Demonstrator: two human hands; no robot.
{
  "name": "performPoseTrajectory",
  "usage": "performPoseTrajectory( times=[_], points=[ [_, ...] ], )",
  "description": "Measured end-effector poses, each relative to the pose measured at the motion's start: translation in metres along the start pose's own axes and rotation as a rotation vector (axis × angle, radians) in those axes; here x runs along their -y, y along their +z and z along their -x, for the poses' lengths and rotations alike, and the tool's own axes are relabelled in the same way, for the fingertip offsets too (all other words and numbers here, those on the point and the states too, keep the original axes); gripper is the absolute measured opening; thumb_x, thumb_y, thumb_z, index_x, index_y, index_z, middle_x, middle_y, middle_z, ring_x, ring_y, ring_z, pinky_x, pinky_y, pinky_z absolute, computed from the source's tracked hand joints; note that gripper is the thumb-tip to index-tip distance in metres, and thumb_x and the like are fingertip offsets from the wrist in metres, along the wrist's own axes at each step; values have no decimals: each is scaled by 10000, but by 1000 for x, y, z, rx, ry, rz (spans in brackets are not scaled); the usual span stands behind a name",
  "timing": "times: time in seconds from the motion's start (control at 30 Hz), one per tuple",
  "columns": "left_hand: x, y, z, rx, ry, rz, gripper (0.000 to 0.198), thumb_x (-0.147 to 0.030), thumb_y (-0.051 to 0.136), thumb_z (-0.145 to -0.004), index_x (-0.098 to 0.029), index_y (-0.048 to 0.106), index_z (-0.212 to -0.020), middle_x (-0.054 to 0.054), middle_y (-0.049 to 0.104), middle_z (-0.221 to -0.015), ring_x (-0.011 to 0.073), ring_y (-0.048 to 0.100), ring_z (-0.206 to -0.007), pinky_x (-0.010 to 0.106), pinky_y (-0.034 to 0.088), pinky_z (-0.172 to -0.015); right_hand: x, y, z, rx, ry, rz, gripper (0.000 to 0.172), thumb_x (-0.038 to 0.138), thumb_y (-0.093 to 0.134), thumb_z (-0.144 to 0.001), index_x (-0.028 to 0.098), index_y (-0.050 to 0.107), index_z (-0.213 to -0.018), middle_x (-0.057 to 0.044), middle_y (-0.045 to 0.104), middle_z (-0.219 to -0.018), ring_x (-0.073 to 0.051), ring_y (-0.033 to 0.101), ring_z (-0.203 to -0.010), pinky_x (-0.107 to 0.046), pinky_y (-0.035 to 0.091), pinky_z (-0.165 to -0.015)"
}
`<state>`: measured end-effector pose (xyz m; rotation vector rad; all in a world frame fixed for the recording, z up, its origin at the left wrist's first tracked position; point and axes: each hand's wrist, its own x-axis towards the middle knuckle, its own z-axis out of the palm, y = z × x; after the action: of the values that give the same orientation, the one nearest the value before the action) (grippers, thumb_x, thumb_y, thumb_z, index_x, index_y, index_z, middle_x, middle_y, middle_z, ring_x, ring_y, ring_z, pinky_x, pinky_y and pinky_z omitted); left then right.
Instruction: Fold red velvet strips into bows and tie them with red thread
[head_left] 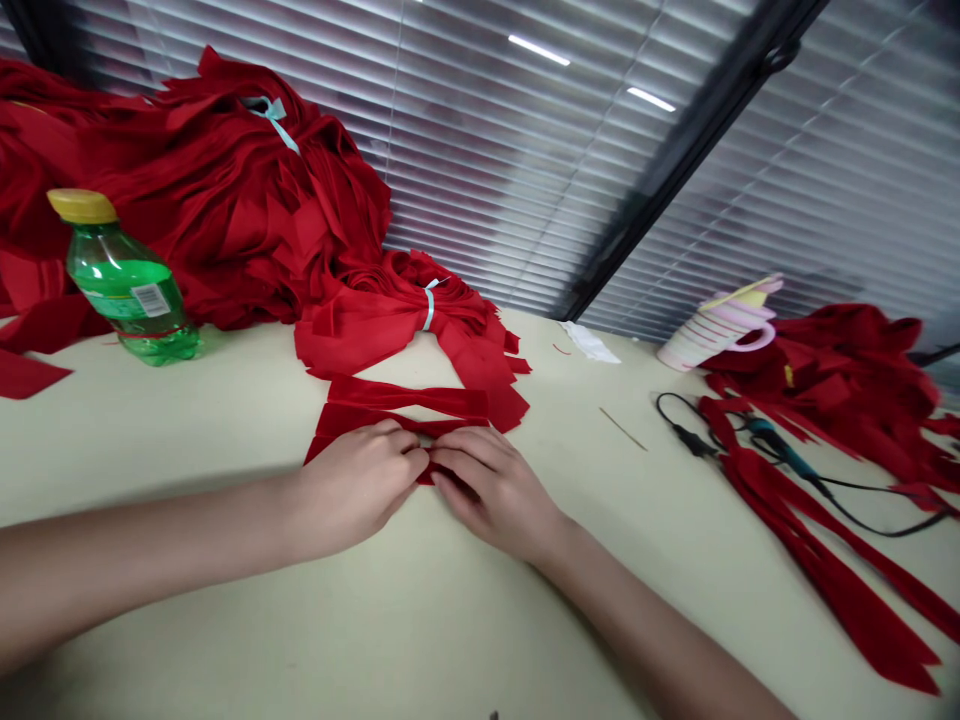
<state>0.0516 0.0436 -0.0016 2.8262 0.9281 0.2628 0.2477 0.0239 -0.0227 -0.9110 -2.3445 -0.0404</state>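
Observation:
Both hands meet over a red fabric strip (426,478) at the middle of the table. My left hand (367,480) has its fingers closed on the strip, thumb and fingertips pressed together. Right beside it, my right hand (495,485) pinches the same strip, its fingers curled; most of the cloth there is hidden under the hands. Just beyond them lie further folded red strips (405,398), flat on the table. Behind those sits a bundle of red strips (375,320) tied with a pale blue ribbon (429,305).
A green bottle (139,290) with a yellow cap stands at left before a large red fabric pile (225,180). At right are a striped mug (716,325), a corded blue-handled tool (784,445), long red strips (817,560) and more red cloth (847,370). Window blinds (480,130) rise behind the table.

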Motion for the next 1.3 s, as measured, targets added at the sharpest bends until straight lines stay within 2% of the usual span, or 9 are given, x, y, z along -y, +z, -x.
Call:
performPoseTrajectory(
  times=[0.2, 0.4, 0.47, 0.57, 0.63, 0.77, 0.9, 1.13, 1.3],
  points=[
    [0, 0, 0, -12, 1, 38, 201, -189, 442, -912, -130, 628, -961, 95, 632, -980, 242, 577, -948, 407, 501, -833, 0, 6, 2, 60, 77, -4, 170, 185, 493, -896, 180, 663, -900, -67, 669, -948, -190, 590, -887, -352, 498, -788],
    [-1, -11, 3, -58, -24, 8, 188, -240, 499, -894, -135, 629, -979, 94, 622, -1010, 251, 570, -957, 418, 494, -842, -1, 8, 3, 77, 94, -41, 179, 192, 486, -902, 175, 664, -894, -71, 660, -961, -197, 585, -903, -364, 498, -800],
    [-1, -17, 5, -75, -55, -57, 162, -232, 529, -877, -142, 639, -955, 84, 630, -965, 258, 574, -912, 435, 497, -806, -1, 7, 3, 67, 91, -51, 180, 188, 485, -903, 171, 663, -879, -72, 658, -957, -196, 584, -899, -362, 500, -790],
    [-2, -23, 7, -34, -84, -79, 127, -177, 527, -874, -162, 652, -854, 49, 642, -857, 231, 587, -814, 411, 509, -743, -1, 7, 4, 74, 88, -54, 186, 190, 478, -909, 175, 661, -874, -70, 654, -959, -190, 583, -899, -355, 503, -782],
    [-4, -21, 8, -19, -77, -45, 149, -170, 514, -884, -161, 655, -836, 46, 648, -855, 219, 590, -829, 388, 510, -757, -1, 7, 4, 81, 88, -50, 184, 195, 479, -910, 177, 660, -885, -73, 650, -975, -191, 582, -912, -358, 500, -793],
    [-4, -10, 6, -64, -41, 33, 189, -230, 501, -906, -136, 651, -973, 80, 652, -986, 223, 579, -955, 376, 501, -838, 0, 7, 4, 73, 90, -46, 179, 180, 485, -902, 175, 662, -874, -75, 655, -974, -196, 584, -910, -361, 499, -795],
    [-1, -1, 2, -55, -26, 58, 222, -237, 499, -907, -115, 639, -1029, 100, 649, -1029, 243, 571, -997, 396, 501, -853, 0, 6, 3, 78, 92, -36, 179, 183, 488, -899, 172, 664, -873, -75, 660, -966, -197, 589, -901, -361, 501, -788],
    [0, -2, 0, -27, -71, 90, 167, -216, 511, -895, -130, 647, -937, 83, 648, -949, 246, 587, -935, 402, 499, -815, -1, 8, 4, 67, 78, -7, 170, 193, 488, -899, 183, 658, -893, -72, 661, -968, -204, 588, -907, -367, 494, -788],
    [1, -3, -3, -31, -48, 108, 178, -244, 495, -904, -130, 630, -886, 82, 638, -909, 238, 592, -900, 385, 494, -790, 3, 3, 2, 73, 111, 20, 202, 194, 446, -908, 160, 598, -1037, -94, 642, -1042, -214, 572, -973, -395, 464, -868]
  ],
)
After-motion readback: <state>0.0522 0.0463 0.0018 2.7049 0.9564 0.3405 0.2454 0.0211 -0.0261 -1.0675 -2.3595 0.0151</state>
